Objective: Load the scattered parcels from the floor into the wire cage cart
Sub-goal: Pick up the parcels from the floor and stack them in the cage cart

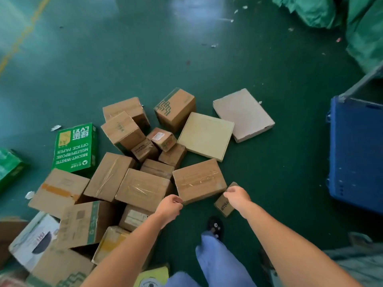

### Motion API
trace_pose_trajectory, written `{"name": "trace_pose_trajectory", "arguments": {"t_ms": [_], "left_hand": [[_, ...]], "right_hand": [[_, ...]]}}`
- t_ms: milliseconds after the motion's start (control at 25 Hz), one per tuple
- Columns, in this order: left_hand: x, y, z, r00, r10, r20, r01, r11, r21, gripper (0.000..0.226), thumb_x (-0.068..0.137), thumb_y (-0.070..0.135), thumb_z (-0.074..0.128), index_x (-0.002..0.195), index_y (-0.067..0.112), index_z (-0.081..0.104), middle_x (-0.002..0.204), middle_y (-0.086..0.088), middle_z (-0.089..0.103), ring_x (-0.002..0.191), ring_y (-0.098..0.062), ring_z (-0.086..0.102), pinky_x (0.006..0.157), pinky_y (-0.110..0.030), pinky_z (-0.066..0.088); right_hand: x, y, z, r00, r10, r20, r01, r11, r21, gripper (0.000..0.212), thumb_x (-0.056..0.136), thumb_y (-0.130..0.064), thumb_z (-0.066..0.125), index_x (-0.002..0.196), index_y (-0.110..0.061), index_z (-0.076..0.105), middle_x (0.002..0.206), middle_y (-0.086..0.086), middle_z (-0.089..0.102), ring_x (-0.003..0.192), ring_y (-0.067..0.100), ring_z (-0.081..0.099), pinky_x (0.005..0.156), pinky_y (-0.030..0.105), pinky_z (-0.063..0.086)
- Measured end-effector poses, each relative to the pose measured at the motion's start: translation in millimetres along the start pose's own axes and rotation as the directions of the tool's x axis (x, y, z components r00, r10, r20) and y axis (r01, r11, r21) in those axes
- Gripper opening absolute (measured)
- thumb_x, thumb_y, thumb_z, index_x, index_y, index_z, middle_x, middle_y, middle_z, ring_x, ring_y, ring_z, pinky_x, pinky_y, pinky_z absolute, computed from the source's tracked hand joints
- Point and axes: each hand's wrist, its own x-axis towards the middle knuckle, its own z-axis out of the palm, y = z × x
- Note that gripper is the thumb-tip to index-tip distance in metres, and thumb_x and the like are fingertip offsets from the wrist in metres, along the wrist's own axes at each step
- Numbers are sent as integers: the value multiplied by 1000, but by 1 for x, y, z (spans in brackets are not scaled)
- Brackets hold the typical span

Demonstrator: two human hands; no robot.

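Several brown cardboard parcels lie heaped on the green floor. A taped brown box (pixel 199 180) sits at the heap's near right edge. My left hand (pixel 170 204) is at its near left corner, fingers loosely curled, fingertips against the cardboard. My right hand (pixel 237 194) is at its near right corner, also loosely curled, above a small brown parcel (pixel 224 206) lying beside the box. Neither hand clearly grips anything. No wire cage cart is in view.
A blue plastic crate (pixel 356 152) stands at the right. Two flat boxes (pixel 206 135) (pixel 243 113) lie beyond the taped box. A green office-paper carton (pixel 75 148) is at the left. Green sacks (pixel 352 21) fill the far right. My foot (pixel 215 226) stands below the hands.
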Motion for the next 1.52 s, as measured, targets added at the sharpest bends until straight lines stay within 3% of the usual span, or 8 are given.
{"name": "trace_pose_trajectory", "arguments": {"t_ms": [280,440,600,720,840,1040,1240,1520], "left_hand": [[152,18,9,982,-181,61,185,981,-57,30,95,13,54,124,11,52,114,-6,58,105,-23,57,97,-40,49],[250,-3,34,967,-236,91,241,969,-45,44,93,16,58,135,8,47,125,-11,56,107,-23,56,97,-37,47],[334,-36,61,954,-292,70,296,954,-47,64,92,18,61,147,10,31,146,-12,41,131,-28,43,106,-39,37],[388,-67,80,940,-335,65,340,935,-104,77,86,24,68,149,16,24,146,-11,38,131,-32,42,109,-46,37],[425,-95,92,925,-381,2,377,915,-145,87,69,34,75,140,23,26,138,-10,43,125,-34,44,106,-55,38],[445,-98,101,903,-430,-6,407,859,-311,83,77,26,76,140,15,25,137,-8,40,122,-31,44,104,-50,40],[404,-65,71,876,-475,-88,436,856,-276,86,76,31,78,142,10,27,142,-13,29,123,-36,41,102,-48,40],[290,33,-18,939,-317,-135,286,936,-205,85,79,34,75,143,11,24,141,-15,26,122,-38,42,103,-50,41]], "right_hand": [[144,-33,0,991,123,45,-118,987,-106,38,99,-24,50,134,-12,47,133,9,54,117,27,52,91,32,42],[240,-20,33,983,177,41,-173,981,-85,50,98,-28,53,143,-14,39,142,7,46,125,27,47,93,32,40],[330,17,76,971,239,25,-235,967,-103,69,95,-36,57,151,-16,22,155,6,27,138,29,32,106,41,34],[387,50,106,958,287,-9,-286,952,-109,82,93,-42,59,154,-20,10,161,2,14,146,30,17,114,47,25],[418,76,126,936,352,10,-351,934,-68,87,90,-46,61,155,-23,7,160,3,15,145,32,20,114,50,27],[434,93,142,934,354,52,-356,934,26,83,83,-46,68,150,-23,24,152,3,32,134,30,39,107,51,38],[392,55,119,954,298,1,-298,954,26,71,85,-39,68,144,-18,34,144,6,38,125,29,47,102,47,44],[254,-28,45,950,288,-126,-276,956,102,66,84,-39,70,137,-11,41,138,8,46,122,30,48,102,41,42]]}}
